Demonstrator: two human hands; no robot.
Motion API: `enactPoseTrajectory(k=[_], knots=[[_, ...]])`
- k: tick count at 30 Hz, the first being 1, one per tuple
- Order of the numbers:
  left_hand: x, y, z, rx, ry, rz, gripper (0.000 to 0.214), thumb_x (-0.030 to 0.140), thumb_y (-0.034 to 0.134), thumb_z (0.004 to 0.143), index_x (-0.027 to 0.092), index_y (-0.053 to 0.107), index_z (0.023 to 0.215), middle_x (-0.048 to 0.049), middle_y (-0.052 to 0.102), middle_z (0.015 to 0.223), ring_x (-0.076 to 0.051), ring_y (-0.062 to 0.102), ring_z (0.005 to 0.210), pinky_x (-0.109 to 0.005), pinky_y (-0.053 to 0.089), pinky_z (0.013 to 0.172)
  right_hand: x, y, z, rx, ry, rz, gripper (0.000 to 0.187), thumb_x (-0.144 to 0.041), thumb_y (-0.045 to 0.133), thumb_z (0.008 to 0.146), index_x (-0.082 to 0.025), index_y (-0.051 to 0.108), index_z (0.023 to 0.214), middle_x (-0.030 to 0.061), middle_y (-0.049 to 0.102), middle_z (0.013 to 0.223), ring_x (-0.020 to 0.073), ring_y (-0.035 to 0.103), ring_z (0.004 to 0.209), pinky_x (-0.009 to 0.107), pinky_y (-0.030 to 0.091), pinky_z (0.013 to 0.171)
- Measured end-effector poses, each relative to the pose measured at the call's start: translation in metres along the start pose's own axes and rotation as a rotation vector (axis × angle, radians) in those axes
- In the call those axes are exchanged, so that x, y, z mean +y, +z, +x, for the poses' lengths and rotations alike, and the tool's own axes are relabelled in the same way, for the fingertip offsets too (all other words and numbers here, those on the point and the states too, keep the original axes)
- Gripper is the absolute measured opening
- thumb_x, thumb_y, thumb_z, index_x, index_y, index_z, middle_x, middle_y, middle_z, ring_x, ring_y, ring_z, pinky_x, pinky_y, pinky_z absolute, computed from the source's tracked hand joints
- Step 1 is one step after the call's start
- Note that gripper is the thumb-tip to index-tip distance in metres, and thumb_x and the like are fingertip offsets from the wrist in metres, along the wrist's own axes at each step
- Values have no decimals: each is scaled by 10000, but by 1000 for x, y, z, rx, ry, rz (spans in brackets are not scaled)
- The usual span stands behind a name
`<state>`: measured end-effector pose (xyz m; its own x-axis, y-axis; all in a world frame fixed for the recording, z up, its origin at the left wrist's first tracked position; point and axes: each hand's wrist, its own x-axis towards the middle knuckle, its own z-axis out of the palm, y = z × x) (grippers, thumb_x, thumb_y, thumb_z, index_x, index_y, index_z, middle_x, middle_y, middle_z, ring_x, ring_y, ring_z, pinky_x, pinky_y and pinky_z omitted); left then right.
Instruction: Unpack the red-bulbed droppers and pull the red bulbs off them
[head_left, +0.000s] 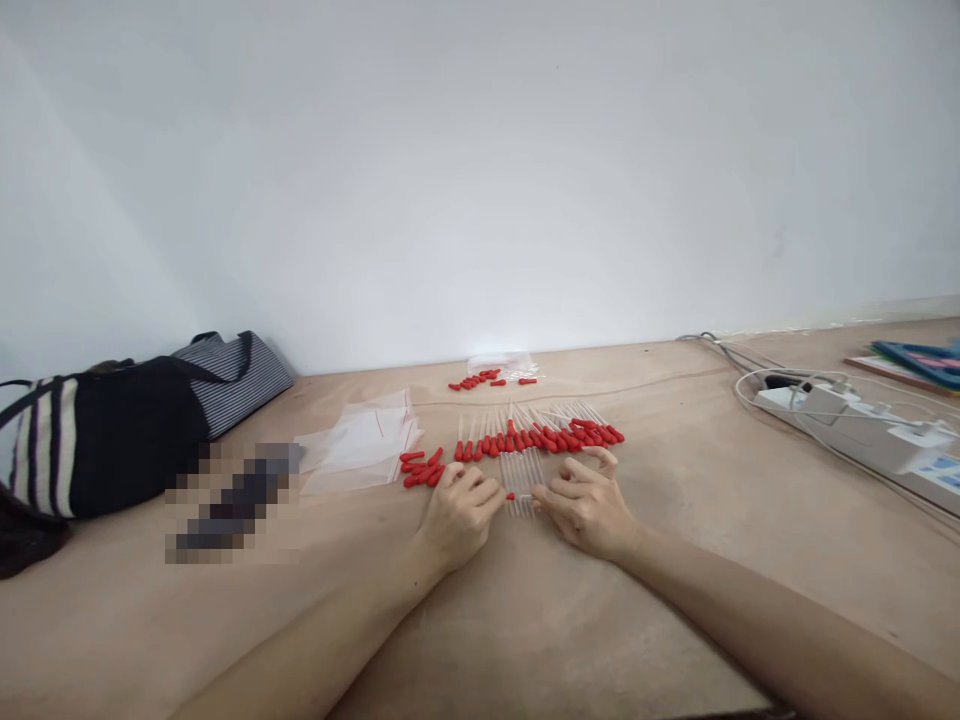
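Observation:
My left hand [463, 510] is closed, pinching a small red rubber bulb [511, 496]. My right hand [587, 500] is closed on a thin clear dropper tube [526, 497], its end pointing left at the bulb; I cannot tell whether the two are joined. Under and between my hands lies a bundle of clear tubes [520, 468] side by side. Beyond them stretches a row of droppers with red bulbs [540, 438], tips toward the wall. Loose red bulbs [421, 467] sit just left of my left hand.
Clear zip bags [367, 440] are spread to the left, beside a blurred dark object [240, 500] and a black striped bag [135, 430]. More red bulbs [472, 381] and a clear bag [501, 364] lie near the wall. A white power strip [862, 430] with cables stands right.

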<state>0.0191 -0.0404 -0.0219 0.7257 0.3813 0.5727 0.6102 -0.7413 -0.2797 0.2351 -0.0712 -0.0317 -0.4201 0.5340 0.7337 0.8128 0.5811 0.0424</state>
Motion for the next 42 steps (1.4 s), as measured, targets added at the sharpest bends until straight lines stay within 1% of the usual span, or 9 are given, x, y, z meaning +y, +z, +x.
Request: enactPoseTrajectory(k=[4, 9, 13, 17, 19, 24, 33, 38, 42], knots=[[-10, 0, -10, 27, -135, -54, 270, 192, 374, 892, 190, 607, 755, -27, 619, 710, -147, 507, 643, -303, 364, 639, 12, -1, -8, -19, 157, -28, 253, -221, 394, 864, -239, 646, 846, 6, 607, 634, 143, 487, 711, 379, 197, 849], [-14, 0, -11, 99, -269, -218, 282, 154, 326, 886, 148, 555, 1050, -74, 555, 875, -148, 550, 792, -260, 453, 716, 14, 5, -12, -115, 204, -17, 340, -122, 337, 835, -188, 590, 1052, 57, 633, 786, 159, 518, 744, 346, 246, 772], [-33, -6, -9, 125, -463, -243, 323, 146, 337, 851, 141, 509, 1124, -82, 521, 908, -153, 560, 791, -274, 474, 718, 15, 10, -14, -147, 247, 19, 308, -115, 357, 832, -192, 622, 968, 47, 627, 744, 148, 543, 717, 317, 267, 742], [-58, -11, -11, 104, -723, -251, 273, 202, 425, 794, 158, 506, 1051, -54, 571, 848, -157, 574, 703, -289, 491, 658, 14, 18, -11, -119, 270, 20, 301, -83, 365, 815, -190, 640, 876, 44, 620, 770, 134, 545, 702, 302, 277, 719], [-66, -11, -13, 55, -788, -256, 216, 232, 467, 768, 170, 520, 968, -39, 599, 816, -163, 579, 697, -285, 489, 641, 11, 22, -9, -111, 271, 41, 304, -70, 359, 811, -188, 635, 860, 47, 609, 808, 131, 540, 723, 297, 285, 717], [-68, -6, -13, -87, -804, -204, 92, 279, 504, 762, 197, 546, 777, -23, 643, 789, -182, 595, 746, -284, 462, 654, 3, 25, -3, -145, 323, 127, 276, -121, 339, 844, -180, 606, 884, 61, 571, 855, 143, 527, 782, 301, 305, 718], [-65, -11, -10, -122, -847, -44, 191, 348, 502, 785, 204, 628, 796, -59, 635, 865, -249, 540, 866, -362, 398, 736, -2, 18, 1, -253, 324, 223, 249, -202, 326, 875, -160, 572, 870, 93, 553, 928, 180, 511, 905, 348, 343, 779], [-57, -8, 6, -163, -806, 30, 136, 282, 532, 741, 239, 657, 776, -70, 574, 1068, -270, 470, 1008, -428, 334, 820, -2, 20, 1, -261, 326, 243, 227, -222, 360, 870, -166, 577, 906, 100, 557, 973, 193, 502, 941, 357, 353, 788], [-57, 0, 28, -328, -821, 79, 190, 333, 522, 719, 224, 677, 698, -107, 519, 1165, -304, 391, 1104, -485, 256, 887, -1, 18, 0, -245, 328, 244, 230, -218, 365, 867, -167, 580, 928, 97, 555, 979, 188, 508, 933, 353, 352, 789]])
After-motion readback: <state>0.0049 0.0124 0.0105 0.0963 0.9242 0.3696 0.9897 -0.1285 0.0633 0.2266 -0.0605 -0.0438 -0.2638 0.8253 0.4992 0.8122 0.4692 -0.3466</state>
